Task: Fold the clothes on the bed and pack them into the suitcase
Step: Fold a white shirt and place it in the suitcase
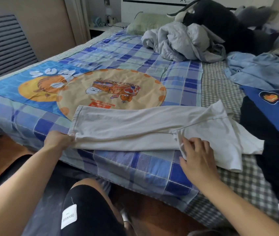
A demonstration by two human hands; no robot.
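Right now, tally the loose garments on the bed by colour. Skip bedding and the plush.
White: 1, the white cotton garment gripped by the left hand and the right hand
Light blue: 1, the light blue button shirt
Royal blue: 1, the royal blue top with cartoon patch
Black: 1, the black garment
Total: 4

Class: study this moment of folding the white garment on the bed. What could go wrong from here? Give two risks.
1. The white garment lies at the bed's near edge; held only at its end by the left hand, it might slide floorward.
2. Its right part overlaps the dark clothing, which the right hand might drag along.
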